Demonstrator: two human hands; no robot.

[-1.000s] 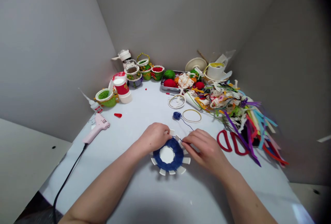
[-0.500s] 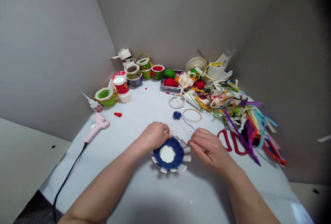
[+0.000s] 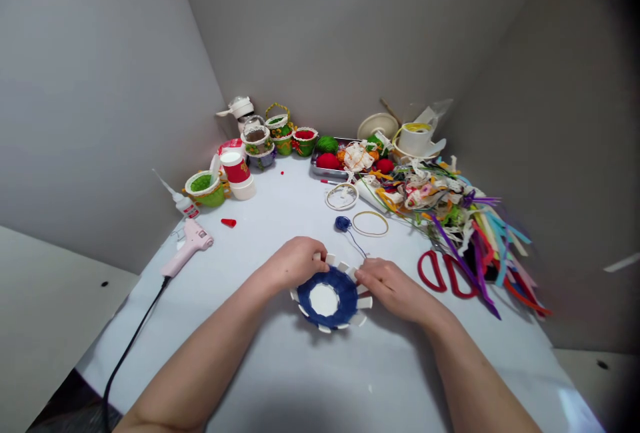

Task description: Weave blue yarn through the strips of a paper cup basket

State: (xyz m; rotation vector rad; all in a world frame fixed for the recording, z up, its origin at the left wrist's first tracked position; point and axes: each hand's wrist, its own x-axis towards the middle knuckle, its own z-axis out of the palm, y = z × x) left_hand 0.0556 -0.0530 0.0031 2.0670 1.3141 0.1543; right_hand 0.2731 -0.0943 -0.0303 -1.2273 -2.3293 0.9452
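A white paper cup cut into splayed strips and woven round with blue yarn (image 3: 327, 297) lies flat on the white table (image 3: 280, 379) in front of me. My left hand (image 3: 295, 261) is closed on its upper left edge. My right hand (image 3: 387, 286) pinches the blue yarn at the cup's right rim. A thin blue strand runs from there up to a small blue yarn ball (image 3: 343, 223).
Red-handled scissors (image 3: 445, 274) lie right of my right hand beside a heap of coloured ribbons (image 3: 465, 219). A pink glue gun (image 3: 187, 246) with its black cord lies left. Decorated cups (image 3: 260, 143), a tray of yarn balls (image 3: 340, 156) and two rings (image 3: 370, 223) stand farther back.
My right hand drew the yarn out to the right, then came back in to the cup's right rim. The cup has turned slightly under my left hand.
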